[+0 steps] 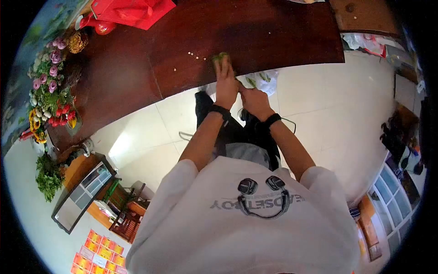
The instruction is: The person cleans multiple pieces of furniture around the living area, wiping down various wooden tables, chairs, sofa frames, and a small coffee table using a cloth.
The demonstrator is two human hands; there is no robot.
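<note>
Small green pieces (221, 56) lie on the dark red wooden table (150, 50), at the fingertips of my left hand (224, 81). The fingers of this hand stretch forward over the table's front edge, and what lies under them is hidden. Close on its right, my right hand (253, 97) is bent inward with its fingertips near the left hand's side; whatever it may hold is too small to tell. Several small pale bits (196, 57) are scattered left of the green pieces. Below the edge, a clear plastic bag (267, 83) shows long green pods.
A red bag (132, 10) and a red vase (105, 28) are at the table's back left, with artificial flowers (54, 71) along its left end. My legs and the pale tiled floor (310, 105) show below the table edge.
</note>
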